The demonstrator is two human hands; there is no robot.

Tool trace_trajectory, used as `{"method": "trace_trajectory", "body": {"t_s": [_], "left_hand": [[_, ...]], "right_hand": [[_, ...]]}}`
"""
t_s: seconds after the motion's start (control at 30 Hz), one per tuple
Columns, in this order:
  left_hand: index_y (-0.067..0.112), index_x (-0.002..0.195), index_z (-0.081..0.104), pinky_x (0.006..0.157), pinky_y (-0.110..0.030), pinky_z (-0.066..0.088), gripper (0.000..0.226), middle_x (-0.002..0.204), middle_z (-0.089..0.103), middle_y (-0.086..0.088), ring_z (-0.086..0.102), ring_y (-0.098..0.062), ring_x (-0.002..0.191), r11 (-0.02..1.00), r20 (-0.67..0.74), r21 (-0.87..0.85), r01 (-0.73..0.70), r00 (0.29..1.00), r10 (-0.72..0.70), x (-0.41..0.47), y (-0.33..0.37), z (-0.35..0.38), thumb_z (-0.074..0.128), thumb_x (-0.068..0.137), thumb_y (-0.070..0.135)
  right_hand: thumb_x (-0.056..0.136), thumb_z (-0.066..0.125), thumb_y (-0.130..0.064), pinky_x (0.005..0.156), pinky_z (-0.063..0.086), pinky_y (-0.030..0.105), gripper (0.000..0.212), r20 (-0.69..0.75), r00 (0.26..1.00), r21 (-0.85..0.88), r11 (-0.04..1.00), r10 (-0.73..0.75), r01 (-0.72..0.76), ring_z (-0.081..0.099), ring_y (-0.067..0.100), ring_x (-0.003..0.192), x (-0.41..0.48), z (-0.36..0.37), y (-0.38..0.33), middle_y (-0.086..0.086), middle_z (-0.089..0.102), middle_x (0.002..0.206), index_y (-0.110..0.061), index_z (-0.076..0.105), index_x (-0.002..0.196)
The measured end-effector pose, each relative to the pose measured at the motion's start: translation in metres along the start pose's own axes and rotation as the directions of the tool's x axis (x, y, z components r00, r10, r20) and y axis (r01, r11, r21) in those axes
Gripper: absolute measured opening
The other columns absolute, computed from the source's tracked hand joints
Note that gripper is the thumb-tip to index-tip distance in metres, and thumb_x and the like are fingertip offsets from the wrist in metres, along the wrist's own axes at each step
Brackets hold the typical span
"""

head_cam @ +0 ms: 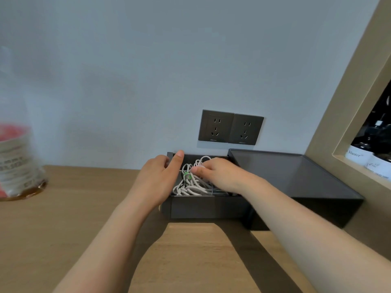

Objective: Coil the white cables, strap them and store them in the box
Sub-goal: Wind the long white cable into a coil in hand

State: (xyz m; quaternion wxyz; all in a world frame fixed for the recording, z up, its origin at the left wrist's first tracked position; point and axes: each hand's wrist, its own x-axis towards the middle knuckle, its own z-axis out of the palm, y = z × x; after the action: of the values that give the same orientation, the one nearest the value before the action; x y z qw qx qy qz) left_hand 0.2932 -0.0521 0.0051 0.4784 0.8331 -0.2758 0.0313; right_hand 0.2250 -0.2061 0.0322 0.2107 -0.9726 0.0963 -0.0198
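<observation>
Both our hands are at the dark box on the desk. Our left hand grips its left wall, thumb straight along the inside, fingers curled outside. Our right hand reaches in and pinches the white cables, which lie bunched inside the box, a green strap just beside the thumb. A shallow dark tray sits right of that hand.
</observation>
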Motion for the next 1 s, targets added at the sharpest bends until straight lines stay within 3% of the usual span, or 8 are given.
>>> {"method": "trace_trajectory", "body": {"t_s": [0.17,0.33,0.4,0.53,0.7,0.87,0.93,1.0], "left_hand": [[0.015,0.067,0.042,0.059,-0.032,0.033,0.052,0.069,0.050,0.000,0.048,-0.018,0.068,0.999,0.006,-0.022,0.034,0.999,-0.034,-0.001,-0.006,-0.001,0.031,0.096,0.057],[0.000,0.096,0.062,0.086,-0.054,0.051,0.082,0.102,0.067,-0.019,0.065,-0.034,0.093,0.966,-0.026,-0.237,0.106,0.993,-0.115,0.003,-0.013,-0.002,0.032,0.075,0.073],[0.010,0.090,0.062,0.087,-0.056,0.051,0.078,0.103,0.067,-0.024,0.065,-0.036,0.094,0.964,-0.010,-0.239,0.113,0.993,-0.119,0.002,-0.011,-0.001,0.029,0.069,0.077],[0.011,0.085,0.060,0.087,-0.056,0.052,0.078,0.099,0.068,-0.027,0.066,-0.039,0.091,0.942,0.020,-0.278,0.189,0.981,-0.191,0.004,-0.015,0.000,0.031,0.061,0.080],[0.008,0.087,0.064,0.087,-0.057,0.052,0.080,0.097,0.068,-0.026,0.066,-0.040,0.090,0.928,0.036,-0.310,0.205,0.978,-0.204,0.003,-0.013,0.000,0.033,0.063,0.078],[0.013,0.083,0.059,0.090,-0.056,0.051,0.061,0.098,0.070,-0.023,0.066,-0.039,0.093,0.854,0.063,-0.424,0.301,0.951,-0.304,0.002,-0.006,0.002,0.044,0.065,0.069],[0.014,0.085,0.059,0.090,-0.055,0.051,0.057,0.103,0.070,-0.020,0.065,-0.036,0.099,0.839,0.098,-0.433,0.329,0.943,-0.319,0.000,-0.002,0.006,0.044,0.067,0.065],[0.004,0.091,0.063,0.086,-0.057,0.053,0.066,0.103,0.070,-0.018,0.066,-0.035,0.100,0.826,0.124,-0.447,0.343,0.938,-0.322,-0.001,-0.002,0.008,0.047,0.071,0.064]], "right_hand": [[0.104,0.030,-0.047,0.079,0.036,0.031,0.038,0.004,1.000,-0.041,0.999,0.025,-0.025,0.051,0.018,0.093,0.003,0.024,-0.004,0.001,0.056,0.096,-0.019,0.052,0.094],[0.105,0.017,-0.049,0.109,0.028,0.032,0.055,-0.037,0.998,0.139,0.989,0.058,-0.053,0.041,0.020,0.137,-0.013,0.017,0.001,0.001,0.046,0.148,-0.024,0.044,0.145],[0.106,0.019,-0.045,0.101,0.031,0.029,0.052,-0.043,0.995,0.183,0.980,0.087,-0.078,0.047,0.019,0.128,-0.014,0.015,0.002,0.002,0.053,0.139,-0.020,0.052,0.139],[0.102,0.045,-0.036,0.070,0.039,0.025,0.036,-0.033,0.989,0.265,0.955,0.147,-0.133,0.055,0.013,0.075,-0.004,0.009,0.002,-0.004,0.059,0.076,-0.017,0.069,0.082],[0.092,0.065,-0.036,0.079,0.050,0.029,0.029,-0.093,0.965,0.247,0.945,0.245,-0.216,0.065,0.021,0.095,0.002,0.003,0.005,0.008,0.072,0.103,-0.010,0.077,0.099],[0.094,0.062,-0.038,0.060,0.043,0.025,0.044,-0.190,0.961,0.144,0.974,0.200,-0.175,0.044,0.016,0.052,-0.007,0.004,0.006,0.006,0.045,0.056,-0.006,0.065,0.064],[0.096,0.057,-0.040,0.058,0.041,0.024,0.048,-0.263,0.956,0.120,0.987,0.131,-0.102,0.043,0.016,0.051,-0.018,0.004,0.010,0.004,0.043,0.054,-0.012,0.053,0.057],[0.098,0.051,-0.041,0.067,0.046,0.027,0.046,-0.321,0.946,0.047,0.998,0.047,-0.034,0.056,0.014,0.063,-0.030,0.001,0.015,0.002,0.060,0.066,-0.013,0.059,0.063]]}}
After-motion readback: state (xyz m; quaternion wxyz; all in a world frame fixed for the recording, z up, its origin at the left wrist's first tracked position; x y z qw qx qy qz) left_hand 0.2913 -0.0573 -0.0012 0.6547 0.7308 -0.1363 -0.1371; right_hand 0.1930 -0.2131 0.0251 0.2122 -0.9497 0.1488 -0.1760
